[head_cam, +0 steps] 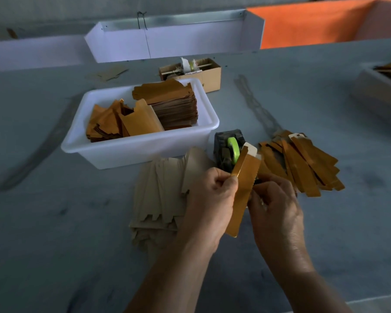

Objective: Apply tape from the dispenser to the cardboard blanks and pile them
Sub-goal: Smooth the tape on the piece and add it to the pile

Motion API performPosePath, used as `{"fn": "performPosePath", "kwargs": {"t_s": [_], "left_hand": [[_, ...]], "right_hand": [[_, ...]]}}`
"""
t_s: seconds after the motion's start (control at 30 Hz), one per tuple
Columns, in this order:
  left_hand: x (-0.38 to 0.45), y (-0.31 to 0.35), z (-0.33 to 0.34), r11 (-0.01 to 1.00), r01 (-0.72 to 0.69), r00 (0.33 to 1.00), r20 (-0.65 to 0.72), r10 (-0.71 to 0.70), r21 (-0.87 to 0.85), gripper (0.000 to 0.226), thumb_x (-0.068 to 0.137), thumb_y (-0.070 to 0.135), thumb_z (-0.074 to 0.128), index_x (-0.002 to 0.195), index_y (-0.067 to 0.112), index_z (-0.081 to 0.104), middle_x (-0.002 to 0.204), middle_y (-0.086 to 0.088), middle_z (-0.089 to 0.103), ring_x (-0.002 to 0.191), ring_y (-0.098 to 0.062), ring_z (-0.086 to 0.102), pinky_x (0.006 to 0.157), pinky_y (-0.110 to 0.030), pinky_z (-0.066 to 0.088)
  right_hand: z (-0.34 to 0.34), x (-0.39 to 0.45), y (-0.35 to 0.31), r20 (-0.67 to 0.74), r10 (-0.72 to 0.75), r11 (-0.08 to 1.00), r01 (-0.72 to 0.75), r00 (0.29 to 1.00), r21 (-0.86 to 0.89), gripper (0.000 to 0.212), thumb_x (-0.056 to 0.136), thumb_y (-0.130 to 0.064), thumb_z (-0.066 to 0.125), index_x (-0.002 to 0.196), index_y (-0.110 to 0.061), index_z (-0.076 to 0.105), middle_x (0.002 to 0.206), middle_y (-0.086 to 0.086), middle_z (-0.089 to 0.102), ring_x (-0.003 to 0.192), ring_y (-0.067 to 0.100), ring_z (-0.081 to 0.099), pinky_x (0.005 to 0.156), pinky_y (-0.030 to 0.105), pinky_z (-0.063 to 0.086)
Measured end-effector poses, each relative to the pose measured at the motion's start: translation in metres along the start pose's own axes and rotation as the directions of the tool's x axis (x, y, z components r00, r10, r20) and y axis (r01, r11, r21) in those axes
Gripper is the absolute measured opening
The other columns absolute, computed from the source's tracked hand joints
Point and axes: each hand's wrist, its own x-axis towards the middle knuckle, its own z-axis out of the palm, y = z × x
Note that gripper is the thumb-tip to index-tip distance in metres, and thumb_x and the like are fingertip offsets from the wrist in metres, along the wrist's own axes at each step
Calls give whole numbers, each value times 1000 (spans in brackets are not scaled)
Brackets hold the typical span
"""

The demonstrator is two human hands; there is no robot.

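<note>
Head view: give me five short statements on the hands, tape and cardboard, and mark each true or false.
1. Both hands hold one folded gold blank. True.
2. The tape roll in the dispenser is red. False: it is green.
3. The white tub holds gold blanks. True.
4. The fanned pile of gold pieces lies left of the left hand. False: it lies beyond the right hand, right of the dispenser.
5. The flat beige blanks lie inside the tub. False: they lie on the table.
</note>
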Motion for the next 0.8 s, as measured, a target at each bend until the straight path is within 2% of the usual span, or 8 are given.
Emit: {"fn": "performPosePath", "kwargs": {"t_s": [0.1, 0.13, 0.3, 0.37, 0.43, 0.57, 0.67, 0.8], "left_hand": [[0, 0, 3, 1000, 15, 1000, -11, -15, 15, 18, 95, 29, 56, 77, 28, 56, 70, 8, 58, 65, -6, 55, 65, -26, 46], [-1, 1, 3, 1000, 21, 1000, -11, -21, 21, 18, 94, 29, 56, 77, 28, 57, 71, 8, 58, 67, -7, 55, 66, -26, 46], [-3, 8, -4, 994, 105, 994, 32, -105, -26, 16, 90, 29, 61, 75, 27, 64, 85, -5, 69, 85, -27, 65, 80, -46, 50], [-4, 5, -8, 989, 129, 991, 43, -126, -68, 21, 87, 25, 65, 67, 28, 67, 74, -4, 69, 74, -24, 64, 70, -41, 48], [-9, 5, -11, 988, 131, 990, 70, -125, -83, 21, 84, 23, 67, 64, 27, 69, 60, 3, 65, 60, -11, 60, 59, -28, 46], [-18, 8, -15, 991, 109, 990, 94, -101, -82, 17, 82, 22, 68, 64, 21, 70, 58, 5, 66, 48, 0, 58, 44, -11, 43], [-20, 10, -18, 987, 128, 987, 115, -116, -97, 19, 85, 20, 66, 66, 21, 69, 54, 6, 64, 45, -1, 56, 40, -14, 40], [-22, 10, -20, 987, 133, 983, 139, -120, -93, 15, 88, 18, 65, 74, 17, 68, 56, 6, 64, 46, -1, 56, 43, -12, 40]], "right_hand": [[0, 1, -1, 13, -145, 960, 144, 989, -242, 6, 83, -4, 65, 78, -2, 66, 107, 14, 60, 98, 34, 52, 79, 41, 46], [-1, 0, -1, 19, -166, 950, 165, 986, -266, 4, 83, -3, 66, 79, -1, 66, 105, 15, 60, 96, 35, 53, 78, 45, 46], [-27, 5, -2, 83, 50, 986, -63, 995, 153, 16, 90, -15, 58, 75, -22, 57, 91, -3, 54, 78, 9, 53, 63, 18, 40], [-42, 8, -5, 232, 150, 883, -236, 961, 406, 14, 88, -14, 58, 77, -21, 61, 79, -1, 62, 74, 13, 59, 63, 22, 44], [-53, 8, -11, 388, 105, 780, -317, 916, 539, 12, 84, -12, 60, 77, -19, 66, 73, -2, 66, 68, 8, 61, 60, 21, 48], [-60, 8, -21, 479, -91, 779, -237, 873, 581, 14, 70, -22, 60, 78, -18, 70, 70, -4, 67, 63, 1, 60, 54, 11, 47], [-58, 10, -21, 466, -142, 802, -174, 873, 571, 17, 80, -6, 59, 79, -18, 72, 71, -4, 67, 64, 1, 59, 54, 11, 46], [-54, 9, -20, 467, -178, 843, -111, 866, 527, 22, 82, -7, 59, 88, -24, 70, 72, -5, 66, 65, 2, 60, 55, 12, 46]]}}
